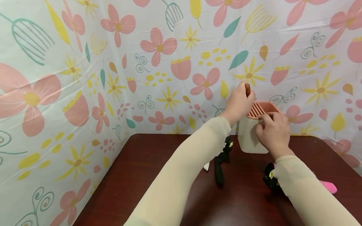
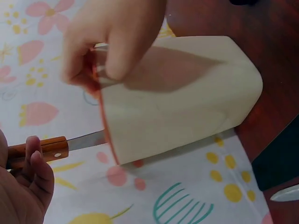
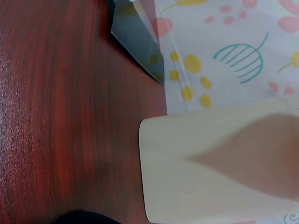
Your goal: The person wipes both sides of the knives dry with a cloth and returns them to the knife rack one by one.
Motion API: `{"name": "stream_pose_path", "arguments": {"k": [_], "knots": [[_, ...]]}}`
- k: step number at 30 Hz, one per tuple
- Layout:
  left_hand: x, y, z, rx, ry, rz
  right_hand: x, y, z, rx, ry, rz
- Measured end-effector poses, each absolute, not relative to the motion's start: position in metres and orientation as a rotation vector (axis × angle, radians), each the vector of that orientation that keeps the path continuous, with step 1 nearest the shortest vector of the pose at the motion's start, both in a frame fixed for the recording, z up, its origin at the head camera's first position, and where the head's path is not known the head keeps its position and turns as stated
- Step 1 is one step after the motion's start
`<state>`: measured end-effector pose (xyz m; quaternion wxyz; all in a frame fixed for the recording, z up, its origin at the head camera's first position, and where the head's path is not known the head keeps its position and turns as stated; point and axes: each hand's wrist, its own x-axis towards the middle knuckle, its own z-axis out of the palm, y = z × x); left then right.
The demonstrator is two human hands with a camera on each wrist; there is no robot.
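A cream knife holder (image 1: 251,142) with an orange slotted top (image 1: 255,110) stands upright at the back of the table. My left hand (image 1: 238,102) grips the brown wooden handle (image 2: 42,151) of a knife above the slots. In the left wrist view, its bare metal blade (image 2: 86,140) runs down to the holder's rim, with the lower part hidden inside. My right hand (image 1: 274,131) holds the holder's front rim, thumb and fingers around the edge. The right wrist view shows the holder's side (image 3: 187,186) with a hand shadow across it.
Left of the holder lie a black-handled tool (image 1: 219,172) and a white tip (image 1: 206,166); a dark blade (image 3: 138,42) shows beside the holder. Near my right sleeve are a black object (image 1: 270,177) and a pink handle-like piece (image 1: 329,187). Patterned cloth (image 1: 169,78) hangs behind the table.
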<state>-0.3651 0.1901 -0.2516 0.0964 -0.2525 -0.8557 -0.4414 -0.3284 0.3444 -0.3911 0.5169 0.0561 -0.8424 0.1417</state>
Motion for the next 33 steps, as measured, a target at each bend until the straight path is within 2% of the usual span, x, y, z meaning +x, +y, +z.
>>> {"name": "stream_pose_path", "arguments": {"k": [11,33], "knots": [[-0.376,0.197,-0.282,-0.71,-2.539,-1.247,-0.333,0.339,-0.391,0.127,-2.033,0.362],[-0.384,0.223,-0.284,-0.599,-2.591,-1.228,-0.34,0.341,-0.397,0.079,-1.945,0.453]]}}
